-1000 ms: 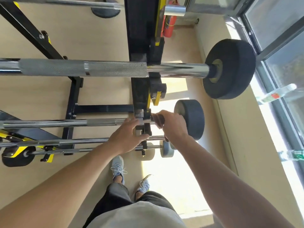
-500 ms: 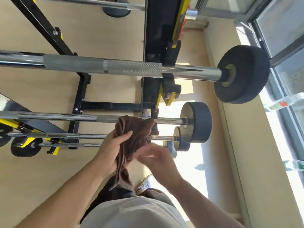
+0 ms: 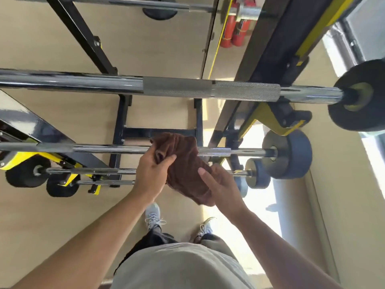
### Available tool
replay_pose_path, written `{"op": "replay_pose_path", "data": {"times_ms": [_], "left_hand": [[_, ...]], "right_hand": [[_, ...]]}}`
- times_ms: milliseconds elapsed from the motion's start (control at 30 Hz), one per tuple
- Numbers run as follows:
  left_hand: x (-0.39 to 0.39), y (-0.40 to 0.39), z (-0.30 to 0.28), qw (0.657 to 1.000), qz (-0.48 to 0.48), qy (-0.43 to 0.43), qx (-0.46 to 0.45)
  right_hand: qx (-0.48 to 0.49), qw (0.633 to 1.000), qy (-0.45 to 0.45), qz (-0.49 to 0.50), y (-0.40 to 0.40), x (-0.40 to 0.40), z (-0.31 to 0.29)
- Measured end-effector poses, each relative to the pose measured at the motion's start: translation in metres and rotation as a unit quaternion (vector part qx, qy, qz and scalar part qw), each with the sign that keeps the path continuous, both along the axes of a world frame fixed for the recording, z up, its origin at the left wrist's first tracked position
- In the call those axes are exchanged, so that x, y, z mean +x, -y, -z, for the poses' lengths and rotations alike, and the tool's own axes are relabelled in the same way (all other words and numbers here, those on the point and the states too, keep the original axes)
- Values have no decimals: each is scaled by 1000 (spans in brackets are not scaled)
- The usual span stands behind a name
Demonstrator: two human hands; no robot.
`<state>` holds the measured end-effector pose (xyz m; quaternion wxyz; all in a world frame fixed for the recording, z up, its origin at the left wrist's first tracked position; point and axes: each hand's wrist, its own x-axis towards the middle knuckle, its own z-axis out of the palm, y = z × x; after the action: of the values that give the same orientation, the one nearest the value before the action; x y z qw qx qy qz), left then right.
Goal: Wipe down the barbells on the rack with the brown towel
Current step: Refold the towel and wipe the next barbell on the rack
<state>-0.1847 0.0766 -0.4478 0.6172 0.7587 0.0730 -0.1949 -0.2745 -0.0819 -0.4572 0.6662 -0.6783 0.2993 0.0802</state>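
Note:
A brown towel [image 3: 183,165] is bunched between both hands in front of the rack. My left hand [image 3: 152,174] grips its upper left part, thumb over the cloth. My right hand [image 3: 220,184] holds its lower right side from beneath. The towel's top covers part of the second barbell [image 3: 104,148], a thin chrome bar with grey plates [image 3: 289,153] at its right end. Above it lies a thick chrome barbell [image 3: 177,87] with knurled grip and a black plate [image 3: 358,97]. Two lower barbells [image 3: 89,171] sit beneath, partly hidden by my hands.
The black and yellow rack upright [image 3: 266,65] rises at right of centre. Another bar [image 3: 129,3] crosses the top. Red fire extinguishers [image 3: 233,32] stand by the far wall. A window [image 3: 366,38] runs along the right. My feet [image 3: 154,215] stand on the tan floor.
The view has swung left and closer. The towel came up off the second bar's right end into both hands; my right hand now holds it from below.

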Motion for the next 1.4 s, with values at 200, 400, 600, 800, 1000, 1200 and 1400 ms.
{"op": "replay_pose_path", "data": {"times_ms": [200,400,600,800,1000,1200,1400], "left_hand": [[89,-21,11,992,122,26,11],[138,-53,51,835,397,30,379],[105,-83,84,697,495,48,517],[106,-80,90,686,495,40,531],[104,-82,104,724,453,59,517],[94,-85,108,767,387,110,500],[66,-80,112,809,282,184,482]], "right_hand": [[-210,966,-14,153,-32,48,0],[-484,863,-47,-141,-30,81,24],[-500,757,-70,-414,-26,130,63],[-510,720,-95,-461,-25,161,78],[-517,734,-18,-440,-107,192,98],[-525,718,-17,-456,-62,174,100],[-584,688,-37,-428,18,132,99]]}}
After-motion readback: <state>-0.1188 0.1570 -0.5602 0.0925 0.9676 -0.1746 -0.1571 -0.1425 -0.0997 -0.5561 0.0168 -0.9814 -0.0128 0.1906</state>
